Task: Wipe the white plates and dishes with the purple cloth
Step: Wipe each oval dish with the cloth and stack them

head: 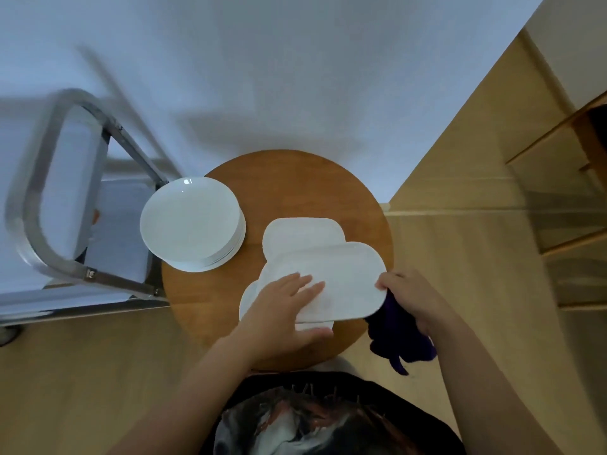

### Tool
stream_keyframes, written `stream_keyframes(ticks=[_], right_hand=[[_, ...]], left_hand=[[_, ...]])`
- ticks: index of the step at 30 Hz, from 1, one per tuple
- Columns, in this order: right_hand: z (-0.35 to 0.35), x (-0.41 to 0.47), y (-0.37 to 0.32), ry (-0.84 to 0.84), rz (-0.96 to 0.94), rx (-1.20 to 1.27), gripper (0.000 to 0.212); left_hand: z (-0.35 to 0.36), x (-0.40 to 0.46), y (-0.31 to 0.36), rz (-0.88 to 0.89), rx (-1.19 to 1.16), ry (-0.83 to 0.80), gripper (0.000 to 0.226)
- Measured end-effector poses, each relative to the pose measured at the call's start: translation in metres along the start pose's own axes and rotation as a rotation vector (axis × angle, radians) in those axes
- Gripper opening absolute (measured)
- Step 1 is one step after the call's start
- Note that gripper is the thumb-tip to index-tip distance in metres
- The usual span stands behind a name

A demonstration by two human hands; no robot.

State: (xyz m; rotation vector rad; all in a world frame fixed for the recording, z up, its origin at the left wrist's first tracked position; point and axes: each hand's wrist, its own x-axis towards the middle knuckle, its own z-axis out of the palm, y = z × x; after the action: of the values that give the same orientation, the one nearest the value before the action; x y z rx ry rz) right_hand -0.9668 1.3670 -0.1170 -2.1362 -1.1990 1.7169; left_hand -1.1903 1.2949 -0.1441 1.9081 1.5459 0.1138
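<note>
A round wooden table (295,178), smooth and warm brown, carries the dishes. At its nine o'clock edge sits a stack of round white plates (192,223), glossy, overhanging the rim slightly. Toward the centre lies an oblong white dish (302,233) with rounded corners and a matte look. Partly overlapping it at five o'clock is a top oblong dish (345,277), tilted and held above further white dishes beneath. The left hand (285,310) lies on its near end, fingers straight across the surface, thumb hooked under the edge. The right hand (410,297) grasps the dish's three o'clock end together with the purple cloth (397,339), soft and bunched, which hangs below the hand. A metal-framed chair (59,198) stands at nine o'clock beside the table.
</note>
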Motion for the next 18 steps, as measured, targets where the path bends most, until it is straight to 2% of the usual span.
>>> stream_keyframes(ticks=[2, 4, 6, 8, 11, 13, 16, 18], right_hand=[[0.009, 0.008, 0.018, -0.006, 0.047, -0.026, 0.016], [0.019, 0.017, 0.033, -0.029, 0.091, -0.044, 0.022], [0.032, 0.025, 0.046, -0.077, 0.104, -0.073, 0.028], [0.045, 0.032, 0.054, -0.11, 0.109, -0.094, 0.027], [0.065, 0.047, 0.06, -0.155, 0.091, -0.142, 0.023], [0.076, 0.059, 0.062, -0.174, 0.055, -0.289, 0.028], [0.087, 0.074, 0.07, -0.124, -0.011, -0.564, 0.037], [0.092, 0.083, 0.073, -0.082, -0.014, -0.657, 0.036]], left_hand=[[0.013, -0.009, -0.02, -0.158, -0.109, 0.161, 0.079], [0.026, -0.013, -0.043, -0.426, -0.078, 0.272, 0.068], [0.04, -0.012, -0.065, -0.672, -0.225, 0.232, 0.053], [0.055, -0.01, -0.082, -0.802, -0.444, 0.192, 0.036], [0.072, -0.006, -0.103, -0.861, -0.497, 0.201, 0.02], [0.076, -0.002, -0.114, -0.874, -0.482, 0.22, 0.015], [0.077, 0.005, -0.127, -0.851, -0.33, 0.154, 0.021], [0.079, 0.012, -0.132, -0.824, -0.238, 0.084, 0.025]])
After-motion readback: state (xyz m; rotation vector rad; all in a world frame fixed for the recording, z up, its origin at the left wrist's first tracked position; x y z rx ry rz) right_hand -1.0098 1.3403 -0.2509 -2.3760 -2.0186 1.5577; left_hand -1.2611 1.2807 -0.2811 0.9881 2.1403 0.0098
